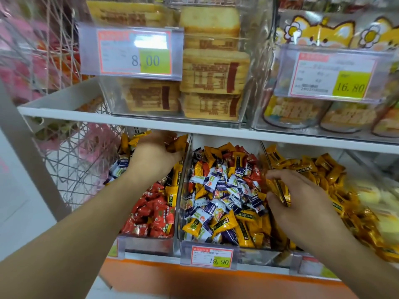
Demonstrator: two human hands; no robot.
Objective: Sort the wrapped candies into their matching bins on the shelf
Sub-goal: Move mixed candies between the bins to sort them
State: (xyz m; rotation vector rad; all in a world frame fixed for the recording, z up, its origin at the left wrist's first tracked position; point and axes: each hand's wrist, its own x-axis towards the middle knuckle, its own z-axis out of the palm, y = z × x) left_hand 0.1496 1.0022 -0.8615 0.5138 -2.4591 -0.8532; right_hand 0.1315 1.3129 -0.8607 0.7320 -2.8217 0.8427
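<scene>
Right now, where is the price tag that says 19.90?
The 19.90 price tag is clipped to the front lip of the middle candy bin on the lower shelf, low in the head view between the two forearms.

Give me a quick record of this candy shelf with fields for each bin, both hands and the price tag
left bin: mainly red candies, some yellow
middle bin: mixed white, yellow and red candies
right bin: yellow candies
left hand: reaching into back of left bin among yellow candies
right hand: holds yellow candies at middle/right divider
price tag: 19.90, on middle bin
</scene>
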